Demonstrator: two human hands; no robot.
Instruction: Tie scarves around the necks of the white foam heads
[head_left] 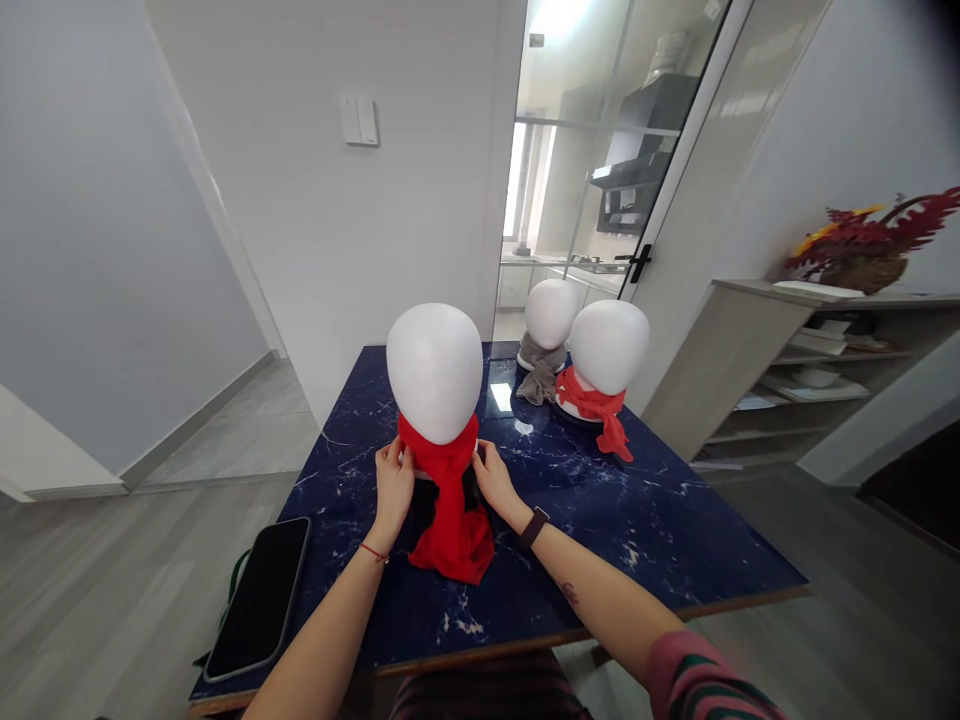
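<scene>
A white foam head (435,370) stands on the dark blue marble table (600,530) right in front of me, with a red scarf (451,510) wrapped round its neck and hanging down onto the table. My left hand (393,483) pinches the scarf at the left side of the neck. My right hand (495,478) holds the scarf at the right side, fingers curled on the cloth. Both hands touch the scarf close to the knot.
Two more foam heads stand at the table's far end: one with a red scarf (607,350), one with a grey scarf (550,315). A black phone (261,595) lies at the table's near left corner. Shelves (817,370) with a flower basket stand to the right.
</scene>
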